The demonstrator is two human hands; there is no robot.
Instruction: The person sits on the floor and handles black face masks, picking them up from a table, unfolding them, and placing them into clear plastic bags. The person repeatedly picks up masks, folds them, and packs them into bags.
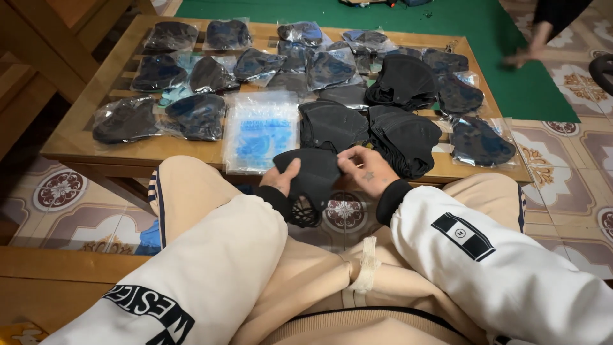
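Note:
Both my hands hold one black face mask [313, 176] just in front of the low wooden table [137, 150], above my lap. My left hand [280, 177] pinches the mask's left edge with the thumb on top. My right hand [367, 170] grips its right edge. The mask's ear loops [305, 216] hang down between my knees. Piles of loose black masks [402, 137] lie on the table just beyond my hands. A stack of empty clear plastic bags [258, 131] with blue print lies to the left of them.
Several bagged black masks [191, 76] cover the rest of the table, with more at the right edge [479, 140]. Another person's hand [530, 51] reaches down over a green mat [498, 38] at the far right. Patterned floor tiles [57, 191] surround the table.

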